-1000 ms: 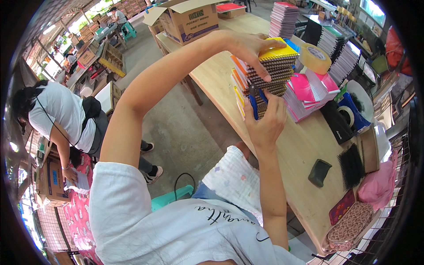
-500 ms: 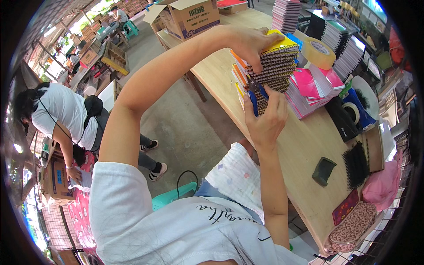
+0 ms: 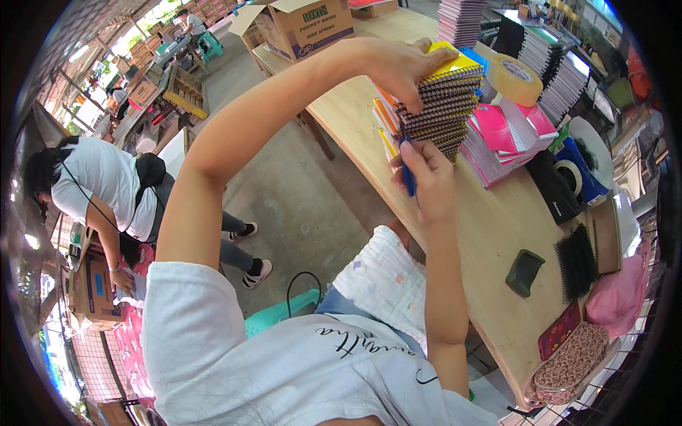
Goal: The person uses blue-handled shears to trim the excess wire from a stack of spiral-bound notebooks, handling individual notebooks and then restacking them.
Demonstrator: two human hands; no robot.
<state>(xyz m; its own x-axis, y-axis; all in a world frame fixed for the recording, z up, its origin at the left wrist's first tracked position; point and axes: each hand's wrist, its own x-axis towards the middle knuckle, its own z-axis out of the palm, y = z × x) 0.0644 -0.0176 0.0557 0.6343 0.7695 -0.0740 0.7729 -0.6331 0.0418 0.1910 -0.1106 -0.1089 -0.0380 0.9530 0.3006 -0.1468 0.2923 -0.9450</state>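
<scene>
A tall stack of spiral notebooks (image 3: 449,101) with a yellow top cover stands on the wooden table, its dark wire spines facing me. My left hand (image 3: 399,69) grips the stack's upper left corner, fingers over the top cover and thumb against the spines. Blue-handled cutting pliers (image 3: 408,170) are in my right hand (image 3: 435,177), with the jaws at the left ends of the spines, just below my left thumb. Whether the jaws touch a wire cannot be made out. Orange and yellow cover edges (image 3: 386,121) show at the stack's left side.
Right of the stack are a tape roll (image 3: 515,77) and pink-covered notebooks (image 3: 501,138). A dark green curved object (image 3: 526,273), a black brush-like strip (image 3: 574,263) and a patterned pouch (image 3: 572,362) lie nearer. Behind stands a cardboard box (image 3: 302,32). A person (image 3: 114,184) bends over a carton at left.
My right hand has turned, and the pliers now stand more upright with their handles closer together. Their jaws have shifted slightly left along the spine ends. My left hand stays on the stack.
</scene>
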